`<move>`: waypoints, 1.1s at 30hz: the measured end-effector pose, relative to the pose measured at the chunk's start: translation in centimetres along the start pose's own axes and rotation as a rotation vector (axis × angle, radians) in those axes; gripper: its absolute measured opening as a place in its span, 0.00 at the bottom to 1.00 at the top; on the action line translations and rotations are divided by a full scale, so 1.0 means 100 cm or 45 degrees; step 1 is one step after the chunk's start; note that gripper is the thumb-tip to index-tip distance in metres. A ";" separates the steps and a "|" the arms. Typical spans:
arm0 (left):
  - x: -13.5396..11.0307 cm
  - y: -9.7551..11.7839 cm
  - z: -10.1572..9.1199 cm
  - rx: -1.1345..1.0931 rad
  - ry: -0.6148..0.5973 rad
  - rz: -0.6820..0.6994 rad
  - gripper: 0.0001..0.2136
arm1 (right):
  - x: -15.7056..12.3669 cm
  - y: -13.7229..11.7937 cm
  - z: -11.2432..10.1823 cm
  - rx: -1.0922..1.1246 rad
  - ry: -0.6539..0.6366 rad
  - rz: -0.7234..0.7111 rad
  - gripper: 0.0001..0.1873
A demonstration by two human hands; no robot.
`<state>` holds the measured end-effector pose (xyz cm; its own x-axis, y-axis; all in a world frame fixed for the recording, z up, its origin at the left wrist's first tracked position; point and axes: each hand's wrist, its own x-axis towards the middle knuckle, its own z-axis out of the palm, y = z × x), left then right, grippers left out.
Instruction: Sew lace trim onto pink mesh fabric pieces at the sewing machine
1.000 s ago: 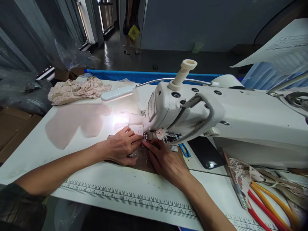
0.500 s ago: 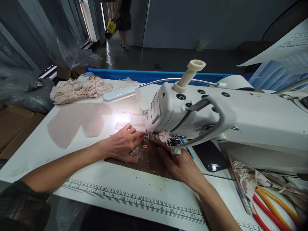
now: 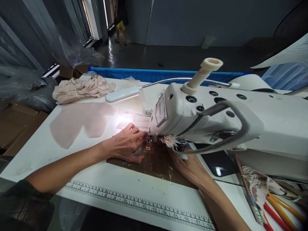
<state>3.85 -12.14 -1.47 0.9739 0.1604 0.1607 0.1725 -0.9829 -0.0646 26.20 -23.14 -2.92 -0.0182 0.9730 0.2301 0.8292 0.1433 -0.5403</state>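
My left hand (image 3: 128, 142) rests beside the needle area of a white sewing machine (image 3: 173, 109). Its fingers are bent and pressed together at the presser foot (image 3: 149, 138), on the near edge of a strip of sheer pale pink fabric (image 3: 138, 121). Something silvery and shiny shows partly under the palm. To the right of the needle, my right hand (image 3: 189, 165) lies low against the brown machine bed plate (image 3: 158, 163). The machine head and its tension knob (image 3: 182, 156) hide its fingers, so what it holds is not visible.
Cut sheer pink pieces (image 3: 74, 122) lie at left, below a lace bundle (image 3: 83, 89). A lamp (image 3: 124, 94) lights the needle area. Right are a dark phone (image 3: 218, 162) and yellow-handled scissors (image 3: 286, 205). A printed ruler (image 3: 144, 205) edges the table. Behind, a person (image 3: 121, 19) carries something yellow.
The view has shifted slightly, so the machine sits further right in the picture. Both hands stay around the needle area. The person in the background has changed position and stance.
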 end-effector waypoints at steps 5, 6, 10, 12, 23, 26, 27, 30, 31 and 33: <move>-0.001 0.002 0.003 -0.023 0.003 -0.057 0.22 | -0.006 -0.006 -0.002 0.104 0.026 0.094 0.10; -0.001 0.002 0.003 -0.030 0.011 -0.069 0.22 | -0.007 -0.004 -0.001 0.105 0.058 0.145 0.10; -0.001 0.002 0.009 -0.082 0.074 -0.122 0.18 | -0.006 0.001 0.003 0.055 0.138 0.201 0.08; -0.002 0.001 0.011 -0.121 0.107 -0.155 0.15 | -0.006 0.001 0.004 0.026 0.160 0.177 0.08; 0.027 -0.060 -0.012 -0.396 0.057 -0.215 0.11 | -0.011 0.009 0.009 -0.102 0.114 0.163 0.10; 0.048 -0.091 -0.013 -0.415 -0.033 -0.479 0.15 | -0.012 0.014 0.012 -0.158 0.117 0.131 0.10; 0.054 -0.101 -0.011 -0.416 -0.051 -0.530 0.18 | -0.012 0.016 0.012 -0.172 0.124 0.112 0.11; 0.066 -0.123 0.002 -0.396 -0.037 -0.694 0.22 | -0.010 0.018 0.013 -0.176 0.131 0.066 0.11; 0.068 -0.129 0.006 -0.388 -0.024 -0.735 0.22 | -0.009 0.018 0.012 -0.166 0.120 0.057 0.11; 0.066 -0.135 0.011 -0.373 -0.010 -0.797 0.23 | -0.008 0.017 0.012 -0.147 0.088 0.054 0.12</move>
<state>8.13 2.34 -0.58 0.7053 0.7050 0.0740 0.6566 -0.6890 0.3070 26.99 -23.48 -4.97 0.0537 0.9623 0.2666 0.8871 0.0766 -0.4551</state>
